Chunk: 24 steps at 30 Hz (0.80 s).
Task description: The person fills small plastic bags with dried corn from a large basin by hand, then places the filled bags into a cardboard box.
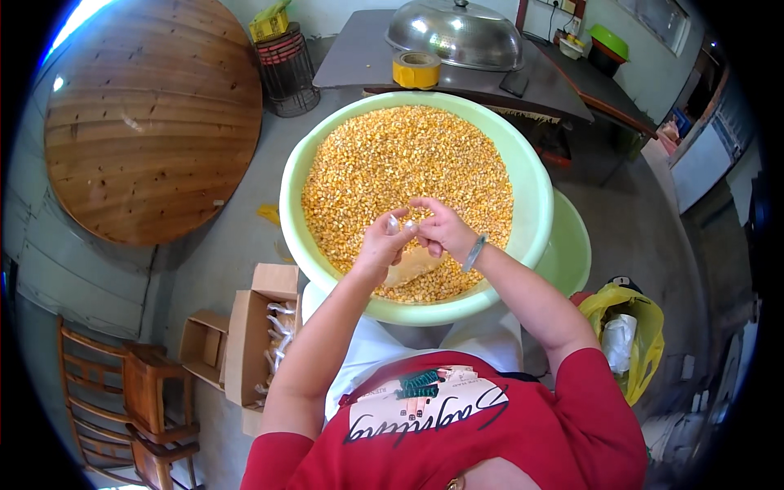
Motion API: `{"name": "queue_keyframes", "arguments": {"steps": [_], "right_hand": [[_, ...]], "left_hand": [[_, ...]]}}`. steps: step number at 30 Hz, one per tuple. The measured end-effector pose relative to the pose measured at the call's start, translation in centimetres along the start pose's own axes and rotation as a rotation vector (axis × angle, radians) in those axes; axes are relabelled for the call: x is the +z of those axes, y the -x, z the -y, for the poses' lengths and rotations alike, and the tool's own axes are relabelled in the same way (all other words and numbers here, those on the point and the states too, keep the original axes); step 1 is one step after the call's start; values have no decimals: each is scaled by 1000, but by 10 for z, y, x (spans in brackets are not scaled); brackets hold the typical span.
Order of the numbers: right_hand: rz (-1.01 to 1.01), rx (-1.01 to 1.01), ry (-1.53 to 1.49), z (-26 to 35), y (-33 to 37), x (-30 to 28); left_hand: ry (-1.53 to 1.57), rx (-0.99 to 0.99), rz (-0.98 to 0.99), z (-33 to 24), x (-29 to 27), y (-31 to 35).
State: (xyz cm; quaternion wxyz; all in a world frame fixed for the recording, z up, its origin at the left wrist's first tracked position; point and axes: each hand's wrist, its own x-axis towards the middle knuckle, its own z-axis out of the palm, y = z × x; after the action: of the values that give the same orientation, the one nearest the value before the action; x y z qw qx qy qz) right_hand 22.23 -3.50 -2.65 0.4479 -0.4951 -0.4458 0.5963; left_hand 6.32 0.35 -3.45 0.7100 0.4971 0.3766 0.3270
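A large pale green basin [535,220] full of dried yellow corn kernels [408,155] stands in front of me. Over its near part, my left hand [385,245] pinches the gathered top of a clear plastic bag [415,266]. Close against it, my right hand [445,229] has its thumb and fingers closed on the same bag top, with a bracelet at the wrist. Below my hands the bag's body rests among the kernels; it looks yellowish, and how full it is I cannot tell.
Left of my legs, an open cardboard box [247,343] holds several tied clear bags. A yellow plastic bag [645,343] sits at the right. Beyond the basin, a dark table [351,57] carries a roll of yellow tape [416,70] and a metal dome lid [457,33].
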Motion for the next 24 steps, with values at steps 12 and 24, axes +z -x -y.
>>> {"name": "queue_keyframes", "arguments": {"steps": [12,24], "right_hand": [[136,-26,-242,-26,-19,0],[-70,200,3,-37,-28,4]], "left_hand": [[140,0,-200,6,-13,-6],[-1041,389,-390,11,-20,-4]]}}
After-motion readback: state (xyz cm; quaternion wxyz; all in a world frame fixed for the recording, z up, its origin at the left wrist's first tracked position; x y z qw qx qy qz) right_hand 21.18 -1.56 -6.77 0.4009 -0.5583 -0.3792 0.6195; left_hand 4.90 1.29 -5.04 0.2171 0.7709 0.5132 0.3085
